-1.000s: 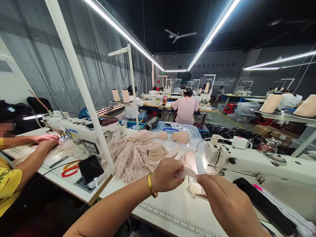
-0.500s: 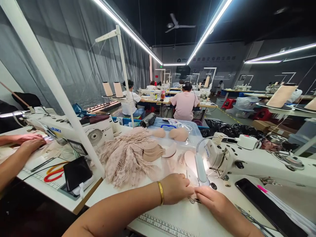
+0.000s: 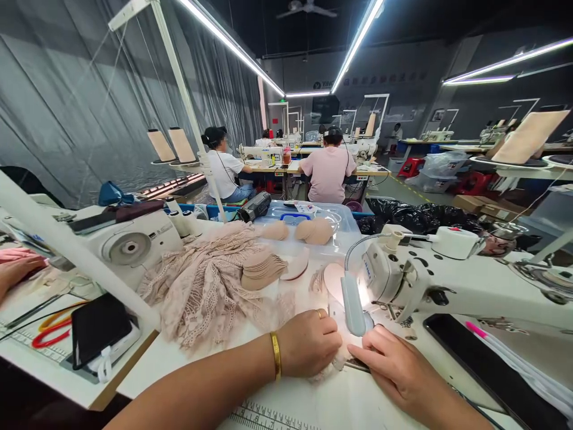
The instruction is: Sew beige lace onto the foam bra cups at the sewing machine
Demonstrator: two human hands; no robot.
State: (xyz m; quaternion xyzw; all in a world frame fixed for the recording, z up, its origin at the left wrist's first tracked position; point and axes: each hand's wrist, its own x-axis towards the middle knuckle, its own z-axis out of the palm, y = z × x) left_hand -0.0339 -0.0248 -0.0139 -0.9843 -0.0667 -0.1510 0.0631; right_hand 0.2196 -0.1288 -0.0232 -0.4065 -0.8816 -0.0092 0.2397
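Note:
My left hand (image 3: 308, 343), with a gold bangle and a ring, rests on the white table with its fingers curled down on a small pale fabric piece (image 3: 336, 362) under the lamp. My right hand (image 3: 394, 370) lies just to the right, fingers pressed on the same piece near the needle of the white sewing machine (image 3: 447, 283). The grey lamp head (image 3: 353, 298) hangs over both hands and hides part of the fabric.
A heap of beige lace (image 3: 210, 286) and stacked foam cups (image 3: 262, 269) lie behind my left hand. A black phone (image 3: 487, 364) sits at right. A neighbour's hand (image 3: 18, 269), machine (image 3: 125, 239) and black device (image 3: 96, 328) are at left. Other people sew farther back.
Both hands came down from holding the pale piece in the air to pressing it on the table under the lamp. My view dropped and shifted left.

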